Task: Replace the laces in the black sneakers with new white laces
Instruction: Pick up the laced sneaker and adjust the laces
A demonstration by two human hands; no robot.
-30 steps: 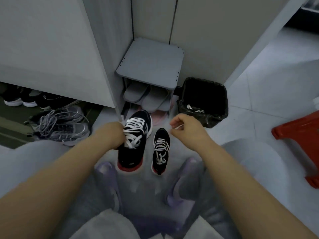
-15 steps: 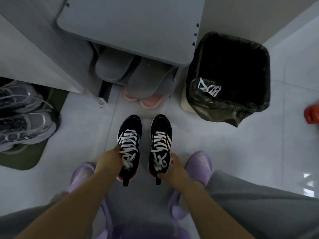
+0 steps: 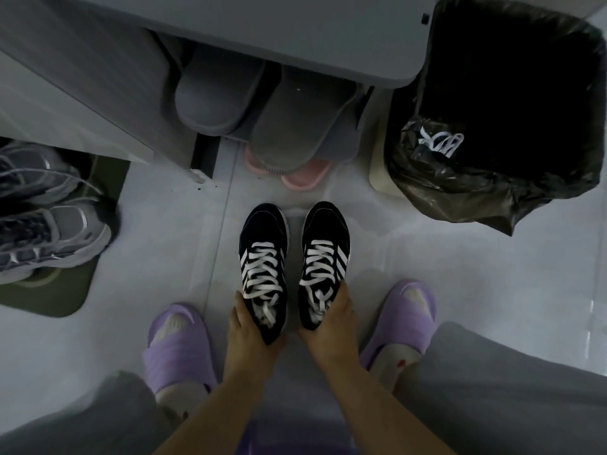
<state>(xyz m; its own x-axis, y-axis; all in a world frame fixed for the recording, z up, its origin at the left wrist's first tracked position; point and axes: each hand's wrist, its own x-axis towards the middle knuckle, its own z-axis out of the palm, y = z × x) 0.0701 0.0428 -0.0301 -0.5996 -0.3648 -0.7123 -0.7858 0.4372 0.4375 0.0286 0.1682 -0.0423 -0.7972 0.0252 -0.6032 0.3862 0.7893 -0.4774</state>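
Head view
Sneakers: the left sneaker (image 3: 262, 254) and the right sneaker (image 3: 325, 247) stand side by side on the floor (image 3: 164, 241), toes toward the shoe rack (image 3: 295, 37), between the person's purple slippers (image 3: 177, 349).
Laces: white laces (image 3: 261, 277) criss-cross up both sneakers. The ends lie loose at the tongues, and I see no bow.
Left grip: the left hand (image 3: 253, 336) is wrapped round the left sneaker's heel.
Right grip: the right hand (image 3: 331, 326) grasps the right sneaker's heel side.
Progress: the threading looks finished to me. Tying or tucking the ends seems all that is left.
Bin: the bin (image 3: 460, 192), just right of the rack, holds a bundle of lace (image 3: 441, 142), white-striped, perhaps the old pair.
Rack: grey slippers (image 3: 216, 96) sit inside, with pink slippers (image 3: 305, 178) beneath.
Mat: grey trainers (image 3: 42, 238) rest on a green mat (image 3: 65, 290).
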